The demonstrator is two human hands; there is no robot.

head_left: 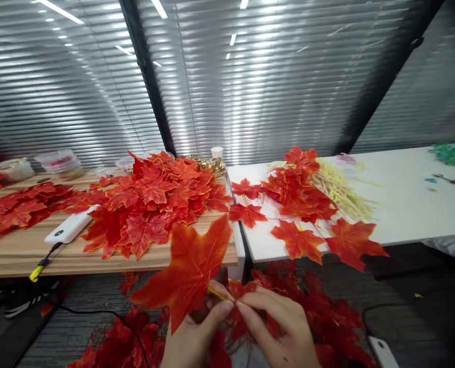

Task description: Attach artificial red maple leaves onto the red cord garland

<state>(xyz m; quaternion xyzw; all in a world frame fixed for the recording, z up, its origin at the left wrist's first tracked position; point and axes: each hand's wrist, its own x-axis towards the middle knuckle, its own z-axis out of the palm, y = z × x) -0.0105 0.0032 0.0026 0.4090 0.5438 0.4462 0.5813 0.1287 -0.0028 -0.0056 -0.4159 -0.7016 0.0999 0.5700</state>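
A large red-orange artificial maple leaf (191, 273) stands tilted in front of me, above the gap where the tables meet. My left hand (197, 335) pinches its yellow stem (218, 293) between thumb and fingers. Close beside it, my right hand (277, 327) is closed in a pinch at the stem's end, its fingertips almost touching my left thumb. What exactly those right fingertips grip is too small to make out. Just behind them shows another red leaf (241, 289). Below both hands hang more red leaves (331, 317) on thin stringy vines, partly hidden by my hands.
Heaped red leaves (154, 189) cover much of the wooden table (208, 225). A white power bank (72, 225) lies near its edge. On the white table (411, 204) are a smaller leaf pile (300, 189) and pale yellow strips (338, 186). A paper cup (217, 152) stands behind.
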